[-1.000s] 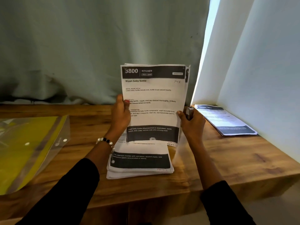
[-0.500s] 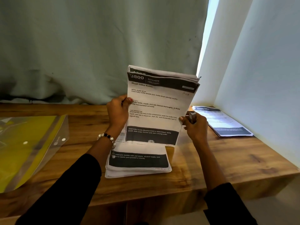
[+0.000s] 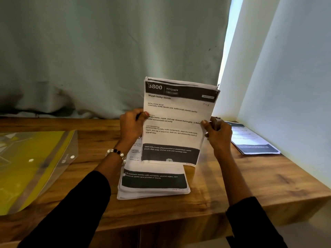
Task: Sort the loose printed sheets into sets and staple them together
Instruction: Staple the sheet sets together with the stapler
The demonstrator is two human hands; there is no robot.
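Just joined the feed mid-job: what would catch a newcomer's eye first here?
The set of sheets headed "3800 Kitchen, Wash baby bottle" stands upright at centre, gripped by the left hand and right hand, which also holds a small stapler. Below lies a paper stack on the wooden desk, a yellow folder far left.

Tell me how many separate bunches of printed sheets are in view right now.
3: one set held upright in both hands, one pile flat on the desk below it, one set at the desk's right by the wall.
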